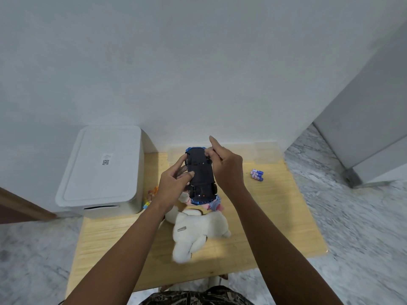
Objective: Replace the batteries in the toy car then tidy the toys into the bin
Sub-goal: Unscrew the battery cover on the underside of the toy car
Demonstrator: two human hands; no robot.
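Nearest the wearer, below both hands, a white plush animal (199, 230) lay on the pale wooden counter (275, 216), with a pink-and-blue soft toy (214, 205) partly showing just beyond it. To the left of the left grip, small orange and yellow figures (150, 195) peeked out from behind the forearm.

Above the plush, the blue toy car with a black underside (200, 175) was held upside down, clear of the counter. The left hand (174, 183) gripped its left flank, thumb pressed on the chassis. The right hand (224, 166) pinched the far right edge, index finger lifted free.

The battery cover seemed closed, so the swap looked barely begun. The blue-and-white batteries (257, 174) lay untouched to the right of the right grip, well apart from it. Whether these were fresh or spent could not be told. No toy had gone into the clear plastic bin (267, 154), which stood beyond the hands by the wall.

Left of the left grip stood a white box-shaped appliance (101, 170). The floor (352, 216) was grey marble, the wall (198, 62) plain white.
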